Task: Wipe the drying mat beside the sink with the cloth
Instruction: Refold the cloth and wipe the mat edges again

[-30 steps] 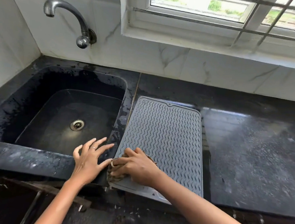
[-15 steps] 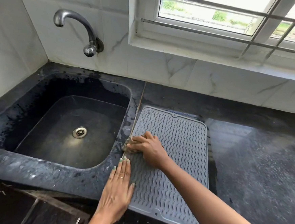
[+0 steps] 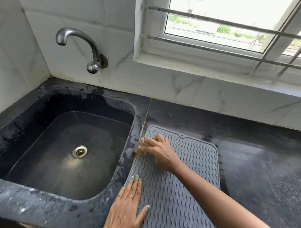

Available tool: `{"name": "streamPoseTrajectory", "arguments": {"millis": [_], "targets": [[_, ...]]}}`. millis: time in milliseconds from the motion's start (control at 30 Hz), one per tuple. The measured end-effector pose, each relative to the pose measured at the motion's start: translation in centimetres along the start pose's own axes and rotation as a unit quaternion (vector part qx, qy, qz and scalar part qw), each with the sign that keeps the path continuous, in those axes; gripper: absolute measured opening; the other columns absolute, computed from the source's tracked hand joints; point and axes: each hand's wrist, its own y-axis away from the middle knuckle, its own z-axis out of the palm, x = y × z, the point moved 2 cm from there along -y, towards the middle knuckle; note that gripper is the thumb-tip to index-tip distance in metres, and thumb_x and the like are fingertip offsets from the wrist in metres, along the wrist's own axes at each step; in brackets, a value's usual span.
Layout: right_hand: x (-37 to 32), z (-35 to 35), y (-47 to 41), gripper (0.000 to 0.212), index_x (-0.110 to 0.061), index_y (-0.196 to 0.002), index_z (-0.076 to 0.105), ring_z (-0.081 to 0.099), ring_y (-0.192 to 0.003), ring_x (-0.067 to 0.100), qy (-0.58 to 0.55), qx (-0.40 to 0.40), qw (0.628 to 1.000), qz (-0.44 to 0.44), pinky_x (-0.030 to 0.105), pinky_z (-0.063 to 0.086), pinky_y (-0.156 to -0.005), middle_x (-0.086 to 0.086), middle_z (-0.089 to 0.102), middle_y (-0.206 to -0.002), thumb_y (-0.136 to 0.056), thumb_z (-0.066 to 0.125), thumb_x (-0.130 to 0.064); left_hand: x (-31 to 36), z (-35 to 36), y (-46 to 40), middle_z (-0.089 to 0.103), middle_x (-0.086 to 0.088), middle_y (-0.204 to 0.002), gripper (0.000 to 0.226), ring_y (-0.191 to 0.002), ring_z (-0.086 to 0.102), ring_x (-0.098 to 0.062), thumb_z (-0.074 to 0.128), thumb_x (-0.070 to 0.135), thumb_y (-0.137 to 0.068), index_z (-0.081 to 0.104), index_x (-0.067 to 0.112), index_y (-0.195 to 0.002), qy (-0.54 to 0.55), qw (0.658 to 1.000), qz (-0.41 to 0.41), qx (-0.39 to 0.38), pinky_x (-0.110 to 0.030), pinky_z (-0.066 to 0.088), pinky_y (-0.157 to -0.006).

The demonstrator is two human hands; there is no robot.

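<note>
A grey ribbed drying mat (image 3: 186,179) lies on the black counter just right of the sink (image 3: 67,154). My right hand (image 3: 156,150) presses a small brownish cloth (image 3: 141,150) onto the mat's far left edge; the hand covers most of the cloth. My left hand (image 3: 128,209) lies flat, fingers together, on the mat's near left edge, partly on the sink rim.
A curved metal tap (image 3: 79,45) sticks out of the tiled wall above the sink. The sink has a metal drain (image 3: 79,151). A black counter (image 3: 267,177) stretches right of the mat. A barred window (image 3: 242,31) sits above the counter.
My right hand has slid the cloth from the mat's near left corner up along the left edge toward the far end. My left hand moved from the sink rim onto the mat's near edge.
</note>
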Motion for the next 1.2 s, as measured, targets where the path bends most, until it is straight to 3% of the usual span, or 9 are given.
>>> {"name": "streamPoseTrajectory", "arguments": {"millis": [67, 167, 267, 733, 833, 900, 967, 1067, 1200], "targets": [[0.5, 0.8, 0.9, 0.053, -0.037, -0.128, 0.053, 0.04, -0.107, 0.023, 0.006, -0.02, 0.998, -0.062, 0.039, 0.039, -0.082, -0.007, 0.05, -0.136, -0.086, 0.047, -0.004, -0.1, 0.0, -1.3, 0.024, -0.006, -0.153, 0.077, -0.145, 0.005, -0.008, 0.01, 0.055, -0.095, 0.042, 0.0, -0.138, -0.004, 1.0, -0.004, 0.027, -0.023, 0.006, -0.109], [1.8, 1.1, 0.0, 0.055, -0.035, -0.13, 0.052, 0.042, -0.111, 0.027, 0.014, -0.027, 0.999, -0.035, 0.044, 0.041, -0.085, -0.005, 0.05, -0.137, -0.086, 0.049, -0.003, -0.2, 0.1, -3.2, -0.026, -0.005, -0.156, 0.077, -0.143, -0.024, -0.012, 0.003, 0.057, -0.093, -0.01, 0.005, -0.149, -0.043, 0.995, 0.023, 0.088, -0.024, 0.004, -0.109], [4.1, 0.6, -2.4, 0.051, -0.034, -0.133, 0.05, 0.04, -0.112, 0.027, 0.04, -0.011, 0.999, 0.028, 0.044, 0.037, -0.085, -0.005, 0.048, -0.139, -0.091, 0.043, -0.005, -0.4, 0.6, -4.8, -0.029, -0.003, -0.155, 0.079, -0.143, -0.024, -0.013, 0.003, 0.059, -0.092, -0.018, 0.007, -0.148, -0.058, 0.993, 0.037, 0.095, -0.025, -0.001, -0.112], [9.5, 0.8, -7.3, 0.045, -0.027, -0.131, 0.048, 0.038, -0.112, 0.035, 0.079, 0.012, 0.969, 0.233, 0.046, 0.038, -0.082, 0.007, 0.048, -0.13, -0.091, 0.044, -0.008, -1.1, 2.3, -6.6, -0.016, -0.009, -0.159, 0.091, -0.147, -0.014, -0.021, 0.005, 0.069, -0.088, -0.006, 0.002, -0.149, -0.105, 0.989, 0.037, 0.102, -0.032, -0.001, -0.117], [10.6, -0.5, -6.3, 0.062, -0.028, -0.136, 0.046, 0.042, -0.111, 0.034, -0.084, 0.04, 0.936, 0.34, 0.046, 0.041, -0.091, 0.011, 0.048, -0.13, -0.081, 0.045, 0.001, -0.9, 2.4, -6.5, 0.002, -0.008, -0.16, 0.089, -0.148, 0.0, -0.021, 0.007, 0.069, -0.088, 0.005, 0.007, -0.151, -0.072, 0.993, 0.015, 0.091, -0.031, 0.0, -0.117], [11.1, -1.9, -5.2, 0.067, -0.026, -0.14, 0.041, 0.052, -0.106, 0.028, -0.284, 0.043, 0.878, 0.384, 0.04, 0.047, -0.094, 0.014, 0.051, -0.131, -0.081, 0.043, 0.004, -0.1, 2.1, -6.6, 0.052, -0.004, -0.14, 0.08, -0.132, 0.044, -0.018, 0.011, 0.069, -0.088, 0.039, 0.015, -0.139, -0.018, 0.999, -0.012, 0.042, -0.029, 0.018, -0.112], [10.5, -3.8, -3.6, 0.074, -0.026, -0.143, 0.036, 0.062, -0.078, 0.014, -0.448, 0.038, 0.812, 0.372, 0.022, 0.055, -0.07, 0.013, 0.052, -0.129, -0.078, 0.045, 0.009, 1.0, 0.0, -7.2, 0.07, 0.007, -0.113, 0.068, -0.104, 0.066, -0.012, 0.019, 0.069, -0.087, 0.064, 0.027, -0.117, 0.086, 0.994, -0.065, 0.0, -0.032, 0.036, -0.094], [9.3, -6.7, -1.5, 0.076, -0.029, -0.14, 0.033, 0.062, -0.081, 0.011, -0.515, 0.047, 0.781, 0.351, 0.014, 0.052, -0.06, 0.012, 0.05, -0.124, -0.078, 0.054, 0.009, 2.3, -4.1, -10.5, 0.046, 0.018, -0.138, 0.049, -0.126, 0.043, -0.003, 0.029, 0.064, -0.092, 0.042, 0.043, -0.134, 0.217, 0.964, -0.154, -0.001, -0.035, 0.027, -0.106], [6.8, -10.0, 1.0, 0.076, -0.027, -0.14, 0.032, 0.06, -0.097, 0.021, -0.544, 0.07, 0.78, 0.302, 0.031, 0.054, -0.078, 0.01, 0.051, -0.121, -0.079, 0.059, 0.008, 5.3, -11.0, -14.9, 0.051, 0.003, -0.136, 0.062, -0.123, 0.049, -0.014, 0.04, 0.06, -0.088, 0.042, 0.023, -0.138, 0.591, 0.794, -0.14, -0.031, -0.035, 0.035, -0.101]]}}
